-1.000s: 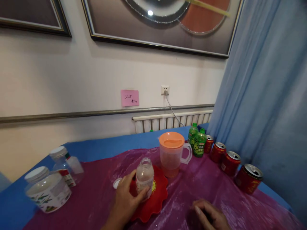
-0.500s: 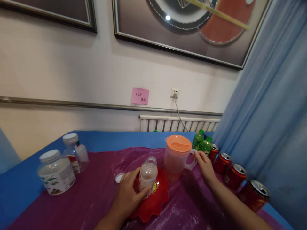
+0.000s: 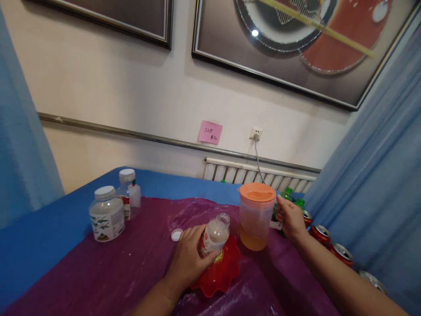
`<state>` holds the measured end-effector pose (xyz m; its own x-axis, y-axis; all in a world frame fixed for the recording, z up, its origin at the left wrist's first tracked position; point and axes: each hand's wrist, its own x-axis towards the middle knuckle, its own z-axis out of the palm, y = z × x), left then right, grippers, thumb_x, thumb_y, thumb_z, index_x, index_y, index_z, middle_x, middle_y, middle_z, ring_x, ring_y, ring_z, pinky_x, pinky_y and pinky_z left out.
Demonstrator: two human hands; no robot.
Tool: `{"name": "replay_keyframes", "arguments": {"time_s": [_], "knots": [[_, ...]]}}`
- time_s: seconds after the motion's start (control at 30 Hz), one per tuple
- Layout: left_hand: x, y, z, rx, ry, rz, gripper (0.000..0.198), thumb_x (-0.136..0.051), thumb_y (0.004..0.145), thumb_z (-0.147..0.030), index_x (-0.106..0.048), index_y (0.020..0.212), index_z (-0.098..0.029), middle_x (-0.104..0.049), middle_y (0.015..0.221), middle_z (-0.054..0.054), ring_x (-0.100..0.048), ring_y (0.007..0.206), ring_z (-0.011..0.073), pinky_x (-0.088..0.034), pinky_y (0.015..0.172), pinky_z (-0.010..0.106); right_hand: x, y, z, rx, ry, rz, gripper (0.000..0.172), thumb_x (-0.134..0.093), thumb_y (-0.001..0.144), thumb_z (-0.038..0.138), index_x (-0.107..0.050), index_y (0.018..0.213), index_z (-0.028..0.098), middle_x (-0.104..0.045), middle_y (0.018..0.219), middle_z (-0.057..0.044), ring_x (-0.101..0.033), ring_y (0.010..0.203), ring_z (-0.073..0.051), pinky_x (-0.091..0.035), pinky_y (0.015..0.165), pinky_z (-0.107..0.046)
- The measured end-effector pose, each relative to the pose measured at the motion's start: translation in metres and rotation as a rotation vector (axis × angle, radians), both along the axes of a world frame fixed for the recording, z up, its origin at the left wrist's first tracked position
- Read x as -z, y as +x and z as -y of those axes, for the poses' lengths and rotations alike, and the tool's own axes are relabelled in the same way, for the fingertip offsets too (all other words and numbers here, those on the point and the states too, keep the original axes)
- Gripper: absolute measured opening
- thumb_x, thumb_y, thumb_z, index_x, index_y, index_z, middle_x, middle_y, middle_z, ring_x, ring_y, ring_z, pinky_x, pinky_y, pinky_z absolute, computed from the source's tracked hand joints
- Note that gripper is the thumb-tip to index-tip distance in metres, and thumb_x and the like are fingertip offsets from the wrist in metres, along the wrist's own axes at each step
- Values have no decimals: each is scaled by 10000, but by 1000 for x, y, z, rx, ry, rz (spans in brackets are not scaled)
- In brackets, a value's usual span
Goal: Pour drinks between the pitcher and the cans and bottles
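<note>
At the left, the white-lidded jar [image 3: 107, 219] stands shut. Right of it, the white cap [image 3: 176, 235] lies loose, so the uncapping looks done. The left hand [image 3: 190, 254] grips the open bottle [image 3: 215, 239], which leans slightly right over the red plate [image 3: 219, 281]; its contents are unclear. Farther right, the lidded pitcher [image 3: 256, 215] is upright, liquid low inside, with no pouring visible yet. The right hand [image 3: 291, 219] closes around its handle [image 3: 275, 225], forearm slanting in from the near right.
</note>
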<state>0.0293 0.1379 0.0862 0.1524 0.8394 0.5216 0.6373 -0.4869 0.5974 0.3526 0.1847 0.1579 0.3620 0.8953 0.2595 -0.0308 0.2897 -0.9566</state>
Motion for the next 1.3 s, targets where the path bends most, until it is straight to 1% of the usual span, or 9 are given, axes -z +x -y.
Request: {"name": "replay_keyframes", "arguments": {"time_s": [0.17, 0.27, 0.43, 0.6, 0.73, 0.87, 1.07, 1.17, 1.3], "knots": [[0, 1, 2, 8, -15, -15, 569, -822, 685, -366, -631, 1203, -229, -714, 1168, 93, -642, 1054, 319, -473, 948, 484, -51, 16, 6, -112, -18, 133, 595, -820, 662, 654, -424, 558, 222, -306, 488, 96, -220, 437, -62, -171, 425, -231], [-1, 2, 3, 32, -43, -20, 568, -813, 699, -367, -619, 1215, -229, -707, 1185, 90, -631, 1068, 318, -454, 966, 496, -74, 20, 12, -171, -38, 237, 575, -838, 666, 624, -457, 540, 211, -334, 469, 84, -247, 439, -67, -173, 434, -237], [-6, 3, 6, 63, -73, -25, 550, -803, 721, -378, -611, 1217, -235, -705, 1174, 82, -622, 1066, 311, -432, 963, 486, -101, 15, 25, -238, -75, 380, 581, -856, 648, 612, -460, 525, 206, -330, 452, 84, -258, 434, -64, -155, 446, -239], [-9, 3, 8, 90, -60, -25, 540, -816, 701, -369, -628, 1193, -251, -712, 1149, 68, -627, 1058, 308, -423, 958, 477, -121, 2, 37, -241, -90, 583, 647, -805, 621, 716, -408, 514, 216, -308, 475, 83, -249, 454, -67, -169, 458, -240], [-12, 3, 10, 105, -53, -21, 527, -814, 689, -348, -642, 1179, -259, -720, 1118, 51, -636, 1036, 299, -427, 941, 469, -134, -5, 39, -228, -85, 713, 672, -767, 606, 772, -391, 510, 223, -293, 488, 79, -247, 469, -75, -188, 461, -245], [-16, 4, 14, 109, -58, -16, 513, -806, 689, -335, -653, 1172, -260, -726, 1093, 44, -642, 1015, 291, -430, 934, 466, -141, -7, 38, -219, -81, 794, 668, -757, 608, 781, -421, 506, 212, -319, 496, 69, -256, 486, -75, -197, 463, -244], [-16, 4, 16, 106, -29, 6, 516, -799, 684, -353, -660, 1172, -261, -729, 1101, 49, -649, 1019, 299, -438, 934, 480, -146, -10, 40, -218, -46, 804, 640, -775, 606, 760, -471, 504, 206, -347, 490, 58, -279, 499, -84, -220, 459, -240], [-16, 4, 17, 111, -28, 19, 504, -798, 676, -341, -664, 1155, -264, -731, 1099, 52, -649, 1025, 304, -438, 939, 489, -146, -12, 40, -226, -37, 812, 626, -789, 606, 741, -487, 502, 203, -343, 490, 58, -273, 506, -86, -207, 464, -245], [-19, 5, 20, 120, -28, 28, 501, -789, 666, -318, -658, 1148, -280, -730, 1086, 44, -647, 1023, 299, -435, 950, 484, -148, -12, 41, -240, -33, 830, 613, -791, 612, 736, -511, 511, 199, -359, 504, 54, -296, 512, -90, -225, 467, -246]]}}
